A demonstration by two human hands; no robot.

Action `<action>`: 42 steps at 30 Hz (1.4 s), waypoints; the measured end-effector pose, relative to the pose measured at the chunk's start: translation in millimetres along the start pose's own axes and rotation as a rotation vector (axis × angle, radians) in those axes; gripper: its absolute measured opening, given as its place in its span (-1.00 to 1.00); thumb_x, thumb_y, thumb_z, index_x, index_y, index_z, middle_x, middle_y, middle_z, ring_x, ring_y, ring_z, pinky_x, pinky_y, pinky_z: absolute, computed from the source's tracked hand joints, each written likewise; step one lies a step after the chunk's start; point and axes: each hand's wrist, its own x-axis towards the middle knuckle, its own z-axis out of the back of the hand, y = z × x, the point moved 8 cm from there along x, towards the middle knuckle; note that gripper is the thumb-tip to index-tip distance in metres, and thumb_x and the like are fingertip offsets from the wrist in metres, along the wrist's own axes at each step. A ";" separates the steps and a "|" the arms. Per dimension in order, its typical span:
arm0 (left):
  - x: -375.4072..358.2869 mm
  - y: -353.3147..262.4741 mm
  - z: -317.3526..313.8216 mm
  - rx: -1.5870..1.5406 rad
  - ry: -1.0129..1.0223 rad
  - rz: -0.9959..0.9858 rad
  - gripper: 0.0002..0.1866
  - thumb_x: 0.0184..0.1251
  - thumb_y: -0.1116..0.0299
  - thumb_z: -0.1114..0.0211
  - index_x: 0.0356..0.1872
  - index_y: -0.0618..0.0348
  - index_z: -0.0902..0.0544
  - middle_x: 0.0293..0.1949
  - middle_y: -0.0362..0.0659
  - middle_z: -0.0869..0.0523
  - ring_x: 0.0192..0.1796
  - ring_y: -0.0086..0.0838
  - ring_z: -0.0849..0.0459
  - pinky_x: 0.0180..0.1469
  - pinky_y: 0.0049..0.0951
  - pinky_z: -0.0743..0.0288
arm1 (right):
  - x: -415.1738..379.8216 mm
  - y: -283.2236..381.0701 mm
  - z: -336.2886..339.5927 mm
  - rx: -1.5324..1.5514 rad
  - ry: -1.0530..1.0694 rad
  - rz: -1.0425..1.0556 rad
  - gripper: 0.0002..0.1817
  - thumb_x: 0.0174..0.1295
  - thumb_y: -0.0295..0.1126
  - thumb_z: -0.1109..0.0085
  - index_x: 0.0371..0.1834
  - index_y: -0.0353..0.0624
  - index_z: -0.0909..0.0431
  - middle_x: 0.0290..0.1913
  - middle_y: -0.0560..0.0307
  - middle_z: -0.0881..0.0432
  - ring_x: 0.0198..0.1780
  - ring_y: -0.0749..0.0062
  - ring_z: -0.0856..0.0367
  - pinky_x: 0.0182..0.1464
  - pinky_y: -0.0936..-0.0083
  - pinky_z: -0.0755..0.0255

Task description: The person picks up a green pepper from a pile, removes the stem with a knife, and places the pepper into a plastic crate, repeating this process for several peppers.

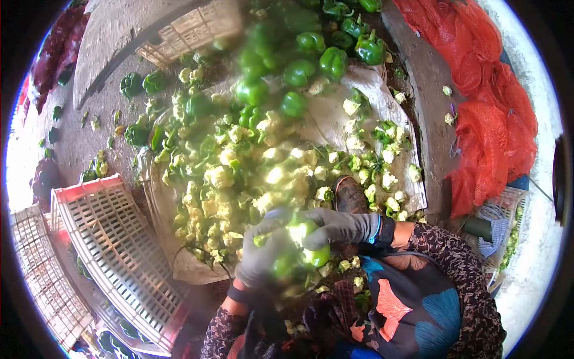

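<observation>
Both hands wear grey gloves and meet low in the middle of the head view. My left hand (258, 254) is wrapped against the side of a green pepper (317, 256); its outline is blurred. From the right, my right hand (335, 228) closes its fingers on the same pepper. Bright pale flesh shows between the hands, partly washed out by glare. Many pale pepper cores (221, 176) with green stems lie just beyond the hands on a light sheet (382, 90). Whole green peppers (333, 63) are heaped at the top middle.
Plastic crates (116, 239) stand at the left, another (200, 30) at the top. Red mesh sacks (487, 119) lie along the right, above a crate with a striped cloth (493, 230). A brown shoe (350, 194) is just beyond the hands.
</observation>
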 end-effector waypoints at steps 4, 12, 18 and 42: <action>9.4 -10.9 9.3 -0.249 0.053 -0.159 -0.77 0.40 0.42 -0.37 -0.01 0.28 -0.64 -0.31 -0.16 -0.74 -0.29 -0.48 -0.72 -0.19 -0.48 -0.62 | -2.8 40.9 -15.0 0.120 -0.095 0.261 -0.39 0.28 -0.22 -0.33 0.37 -0.21 -0.44 -0.14 0.35 -0.62 -0.15 0.70 -0.55 -0.15 0.63 -0.48; -0.8 -46.0 10.4 0.874 -0.217 -0.721 -0.74 0.59 0.32 -0.10 0.11 0.26 -0.55 0.06 -0.09 -0.59 0.07 -0.37 -0.67 0.07 -0.32 -0.65 | -15.0 57.0 14.2 -0.955 -0.642 0.540 -0.39 0.25 -0.10 -0.41 0.31 -0.10 -0.51 -0.13 0.13 -0.74 -0.13 0.41 -0.72 0.01 0.40 -0.59; 9.2 -13.3 14.3 0.040 0.001 -0.146 -0.43 0.40 -0.18 -0.39 -0.13 0.24 -0.60 -0.24 -0.23 -0.68 -0.20 -0.49 -0.67 -0.11 -0.50 -0.59 | -13.8 62.6 31.4 -0.608 -0.711 0.641 -0.43 0.26 -0.13 -0.41 0.28 -0.11 -0.49 -0.02 -0.02 -0.68 -0.06 0.15 -0.72 0.03 0.24 -0.61; 13.6 -30.6 -0.5 0.213 -0.043 -0.168 -0.48 0.39 0.03 -0.27 0.11 0.31 -0.72 -0.17 -0.09 -0.80 -0.18 -0.46 -0.75 -0.08 -0.44 -0.63 | -3.8 27.7 46.5 -0.215 -0.474 0.330 0.08 0.17 -0.24 -0.52 0.73 0.16 -0.03 0.43 -0.05 -0.54 0.07 0.10 -0.73 0.27 0.33 -0.56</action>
